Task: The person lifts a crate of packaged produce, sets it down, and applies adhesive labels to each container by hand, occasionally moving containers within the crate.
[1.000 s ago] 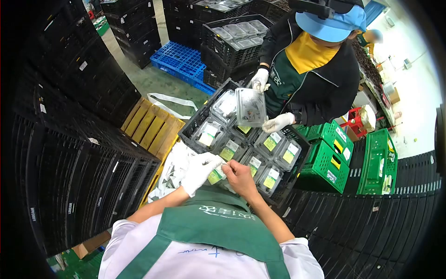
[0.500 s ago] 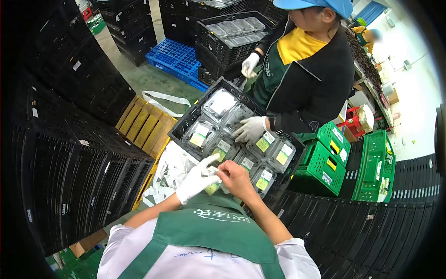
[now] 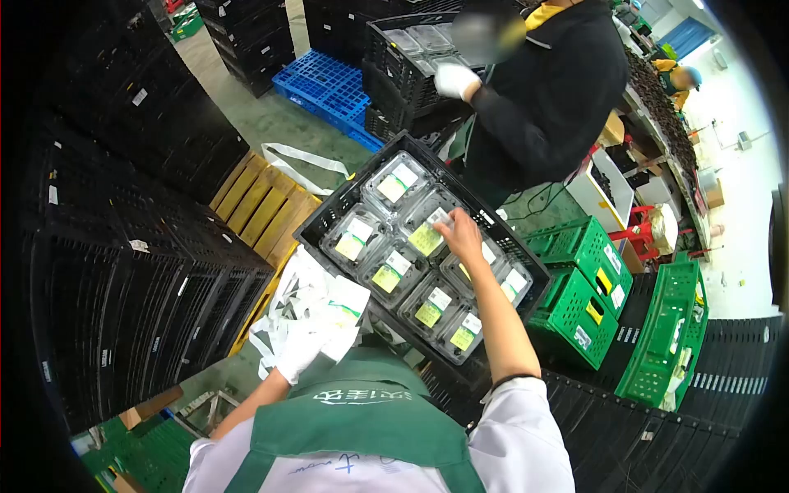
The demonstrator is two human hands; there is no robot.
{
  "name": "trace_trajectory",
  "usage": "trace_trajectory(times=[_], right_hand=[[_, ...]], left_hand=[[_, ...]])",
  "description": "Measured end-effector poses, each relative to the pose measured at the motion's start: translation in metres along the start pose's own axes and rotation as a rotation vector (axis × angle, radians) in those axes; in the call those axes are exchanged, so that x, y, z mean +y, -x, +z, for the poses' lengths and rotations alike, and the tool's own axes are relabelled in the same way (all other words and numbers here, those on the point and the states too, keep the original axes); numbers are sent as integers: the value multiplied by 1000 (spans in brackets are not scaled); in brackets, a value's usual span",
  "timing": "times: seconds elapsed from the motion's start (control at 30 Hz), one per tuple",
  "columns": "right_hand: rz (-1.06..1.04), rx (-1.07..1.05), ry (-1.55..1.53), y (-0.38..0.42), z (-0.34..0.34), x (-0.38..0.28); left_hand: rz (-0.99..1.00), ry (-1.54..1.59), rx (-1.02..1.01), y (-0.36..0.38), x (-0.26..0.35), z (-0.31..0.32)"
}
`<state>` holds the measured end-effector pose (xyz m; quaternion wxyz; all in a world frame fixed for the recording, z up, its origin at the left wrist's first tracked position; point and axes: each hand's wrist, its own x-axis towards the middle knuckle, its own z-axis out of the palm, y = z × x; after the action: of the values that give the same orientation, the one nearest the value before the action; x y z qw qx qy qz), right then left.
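Observation:
A black crate in front of me holds two rows of clear plastic clamshell boxes with dark contents and white, green and yellow labels. My right hand, bare, reaches over the crate. Its fingers are closed at the upper edge of a label on a box in the far row. Low on the left, my left hand wears a white glove and grips a white label sheet with a green and yellow label on it. The glove hides part of its fingers.
White backing strips hang beside a yellow wooden pallet. Stacked black crates stand left, green crates right. Opposite, a co-worker in black has a gloved hand near another crate of boxes. A blue pallet lies behind.
My hands have parted: the left moved down and left, the right forward onto a far-row box. The co-worker's hand left the crate, and the co-worker turned toward the crate behind. Far-row boxes now show labels.

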<state>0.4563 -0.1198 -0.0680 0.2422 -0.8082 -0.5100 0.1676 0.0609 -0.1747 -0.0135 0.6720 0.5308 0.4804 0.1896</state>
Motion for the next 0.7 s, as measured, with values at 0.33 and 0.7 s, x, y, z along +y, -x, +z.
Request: trace_trajectory(times=[0.33,0.7], right_hand=[[-5,68,491,-37,38,22],[181,-313,-582,57,11,-48]], left_hand=[[-102,-96,58,17,19,-2],[106,45,3,-5,29,12]])
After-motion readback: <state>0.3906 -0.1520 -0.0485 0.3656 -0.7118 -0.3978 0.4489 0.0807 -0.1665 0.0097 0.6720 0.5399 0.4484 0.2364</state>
